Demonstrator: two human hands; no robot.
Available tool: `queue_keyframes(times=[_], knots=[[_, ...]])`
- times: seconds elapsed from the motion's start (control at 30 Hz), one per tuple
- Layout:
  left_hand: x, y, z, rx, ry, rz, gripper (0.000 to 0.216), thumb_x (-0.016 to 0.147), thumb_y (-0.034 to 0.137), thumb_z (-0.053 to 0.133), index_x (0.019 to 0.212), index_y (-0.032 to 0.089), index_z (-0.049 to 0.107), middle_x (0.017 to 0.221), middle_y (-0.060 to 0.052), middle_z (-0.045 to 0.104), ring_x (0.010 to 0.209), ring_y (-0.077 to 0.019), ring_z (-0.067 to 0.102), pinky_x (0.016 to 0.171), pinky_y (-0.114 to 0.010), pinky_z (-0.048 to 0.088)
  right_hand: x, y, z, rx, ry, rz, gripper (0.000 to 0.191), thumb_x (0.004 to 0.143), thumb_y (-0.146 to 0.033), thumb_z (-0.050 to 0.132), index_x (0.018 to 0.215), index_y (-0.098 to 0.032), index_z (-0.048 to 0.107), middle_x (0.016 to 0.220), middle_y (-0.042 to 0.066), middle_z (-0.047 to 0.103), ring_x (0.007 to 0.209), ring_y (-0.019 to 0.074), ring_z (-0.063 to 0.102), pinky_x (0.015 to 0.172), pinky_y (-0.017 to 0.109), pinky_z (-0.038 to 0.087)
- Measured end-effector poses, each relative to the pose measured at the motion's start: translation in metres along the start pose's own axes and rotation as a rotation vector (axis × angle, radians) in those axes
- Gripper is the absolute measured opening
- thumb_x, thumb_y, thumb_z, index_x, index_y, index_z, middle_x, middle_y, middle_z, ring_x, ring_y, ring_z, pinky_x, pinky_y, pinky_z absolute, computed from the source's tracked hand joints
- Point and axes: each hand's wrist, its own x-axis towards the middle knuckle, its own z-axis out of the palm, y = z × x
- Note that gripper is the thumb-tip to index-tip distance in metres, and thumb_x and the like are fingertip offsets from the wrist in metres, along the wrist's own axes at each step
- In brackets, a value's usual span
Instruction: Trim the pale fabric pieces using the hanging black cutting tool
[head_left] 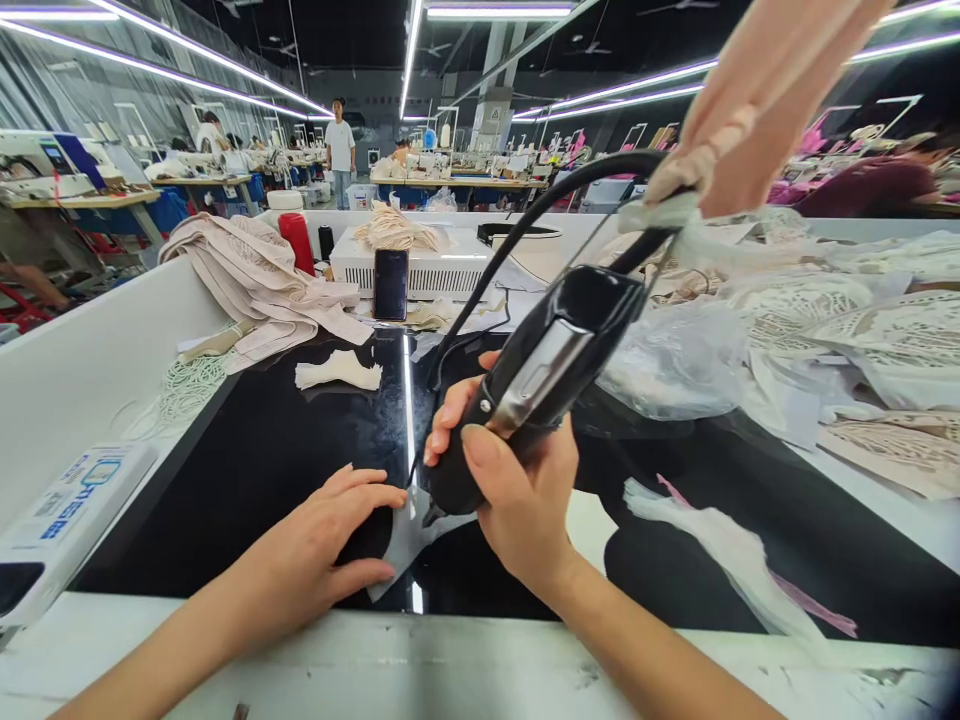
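My right hand (525,490) is wrapped round a black corded hand tool (551,350) with a silver lever along its body. The tool tilts, its lower tip down at a small translucent grey-white piece of fabric (411,535) on the black board (300,560). My thumb lies beside the lever. My left hand (337,530) is open, its spread fingertips touching the left edge of that piece. A cream-coloured piece (590,525) lies just right of my right hand, partly hidden by it. What lies directly under the tool's tip is hard to make out.
Tied beige cloth (720,130) and a thick black cable (525,225) hang above the tool. A phone (391,285) leans against a white vented box (457,265). Beige fabric strips (262,275), clear plastic (675,360) and a white box (75,500) flank the board.
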Motion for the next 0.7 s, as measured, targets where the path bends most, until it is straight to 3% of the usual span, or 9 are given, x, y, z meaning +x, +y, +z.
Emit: queue_keyframes(times=[0.13,0.33,0.7], knots=[[0.000,-0.001,0.000,-0.018,-0.033,-0.014,0.065,0.085,0.026,0.075,0.142,0.032,0.046,0.143,-0.006,0.059,0.142,-0.0284,0.045,0.120,-0.059,0.029,0.003,0.008,0.010,0.002,-0.002,0.012,0.028,0.080,-0.025,0.072,0.096,-0.026,0.048,0.079,-0.005,0.060,0.061,0.0111,0.057,0.057,0.028,0.054],[-0.001,-0.003,-0.002,-0.008,-0.091,-0.049,0.069,0.081,0.035,0.080,0.141,0.027,0.049,0.145,-0.010,0.058,0.144,-0.0294,0.041,0.121,-0.061,0.023,0.004,0.018,0.015,-0.011,0.007,0.029,0.031,0.078,-0.026,0.073,0.095,-0.026,0.048,0.078,-0.005,0.061,0.062,0.0116,0.058,0.058,0.028,0.054],[0.003,0.000,-0.004,-0.025,-0.097,-0.031,0.078,0.078,0.039,0.083,0.145,0.026,0.046,0.144,-0.011,0.058,0.144,-0.0306,0.041,0.121,-0.062,0.022,0.001,0.021,0.015,-0.015,-0.027,-0.008,0.030,0.081,-0.027,0.071,0.100,-0.026,0.048,0.082,-0.004,0.061,0.063,0.0122,0.059,0.058,0.029,0.055]])
